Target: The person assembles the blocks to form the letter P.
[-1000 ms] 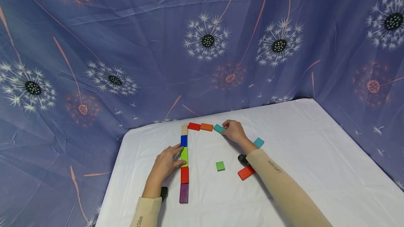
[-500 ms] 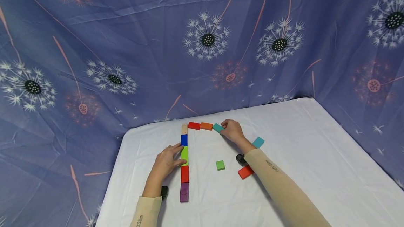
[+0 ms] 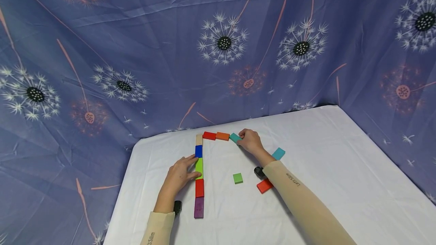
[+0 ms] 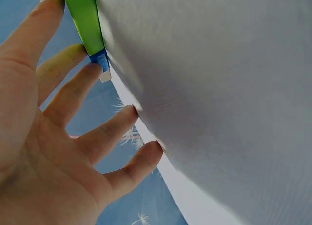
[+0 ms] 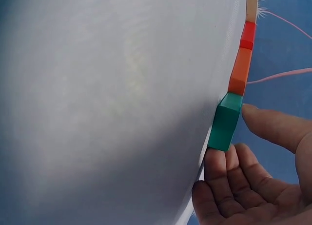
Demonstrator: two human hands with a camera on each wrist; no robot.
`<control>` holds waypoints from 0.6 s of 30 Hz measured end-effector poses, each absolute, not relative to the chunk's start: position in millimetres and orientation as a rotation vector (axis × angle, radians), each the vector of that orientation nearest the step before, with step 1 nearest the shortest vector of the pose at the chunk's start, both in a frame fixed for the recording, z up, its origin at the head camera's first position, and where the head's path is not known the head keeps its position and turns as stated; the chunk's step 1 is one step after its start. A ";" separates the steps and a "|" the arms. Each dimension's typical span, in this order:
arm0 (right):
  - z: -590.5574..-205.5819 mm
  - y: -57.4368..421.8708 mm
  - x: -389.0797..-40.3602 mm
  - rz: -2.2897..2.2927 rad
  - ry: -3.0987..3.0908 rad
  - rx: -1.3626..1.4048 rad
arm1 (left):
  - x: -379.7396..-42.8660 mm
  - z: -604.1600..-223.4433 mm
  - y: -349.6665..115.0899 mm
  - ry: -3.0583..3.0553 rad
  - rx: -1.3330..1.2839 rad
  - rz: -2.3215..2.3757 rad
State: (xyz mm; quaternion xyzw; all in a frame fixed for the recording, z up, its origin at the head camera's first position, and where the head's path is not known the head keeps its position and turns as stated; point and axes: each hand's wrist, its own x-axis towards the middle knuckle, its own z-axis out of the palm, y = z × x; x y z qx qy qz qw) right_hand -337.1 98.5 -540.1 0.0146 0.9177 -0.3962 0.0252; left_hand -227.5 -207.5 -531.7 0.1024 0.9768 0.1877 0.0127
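In the head view, my right hand [image 3: 251, 142] pinches a teal block [image 3: 235, 138], its far end against or very near an orange block [image 3: 223, 136]. A red block [image 3: 209, 135] and a plain wooden block [image 3: 199, 139] continue that row leftward. From there a column runs toward me: a blue block [image 3: 198, 151], a lime green block [image 3: 199, 166], a red block and a purple block [image 3: 199, 208]. My left hand [image 3: 178, 176] lies beside this column with spread, slightly bent fingers. Its fingertips and thumb touch the column's left side around the green and blue blocks.
Loose on the white cloth [image 3: 218, 207] lie a green square block [image 3: 237, 178], a second teal block [image 3: 279, 153] and a red block [image 3: 264, 186] partly hidden by my right forearm. A blue dandelion-print curtain [image 3: 163, 48] hangs behind the table.
The teal block, with my right hand on it, has shifted slightly left toward the orange block. My left hand has stayed in place along the column.
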 end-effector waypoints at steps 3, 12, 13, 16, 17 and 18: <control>-538.2 101.2 -336.1 -1.239 2.830 0.059 | -227.3 -531.4 -207.5 3.038 0.320 0.580; -497.7 131.8 -318.6 -1.399 2.837 -0.017 | -227.0 -530.3 -207.9 3.036 0.314 0.583; -493.7 137.5 -315.8 -1.406 2.847 -0.024 | -227.2 -530.3 -208.0 3.037 0.323 0.585; -483.7 156.7 -306.1 -1.399 2.877 -0.041 | -227.8 -530.3 -208.1 3.043 0.341 0.592; -481.5 163.6 -302.6 -1.389 2.887 -0.048 | -228.0 -530.2 -208.2 3.048 0.351 0.593; -479.9 170.8 -299.5 -1.374 2.895 -0.053 | -228.2 -530.0 -208.3 3.050 0.356 0.595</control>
